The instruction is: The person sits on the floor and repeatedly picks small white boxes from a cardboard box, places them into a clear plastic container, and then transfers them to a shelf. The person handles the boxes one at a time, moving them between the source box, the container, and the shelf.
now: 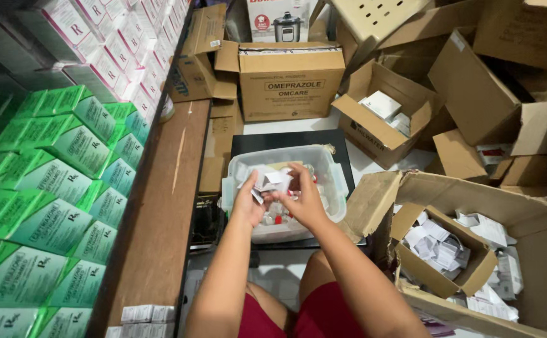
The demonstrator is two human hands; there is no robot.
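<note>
Head view: person seated on the floor, knees in red shorts at the bottom edge. Both hands are raised over a clear plastic tub (333, 164) that rests on a black flat case (342, 141).

Left hand (249, 201): fingers closed, pinching a small white carton (274, 180) from below. Right hand (306, 199): fingers curled onto the same carton from its right side. Carton sits above the tub's middle, flaps apparently partly open.

Tub contents: small vials with red caps, loosely heaped; count not readable.

Judged step: opening or emptying the carton over the tub. The next move would call for a steady hold on the carton body while the other fingers work the flap.

Surroundings: green and white boxes (54, 181) stacked along the shelf at left; open cardboard box of folded paper leaflets (439, 247) at right.
</note>
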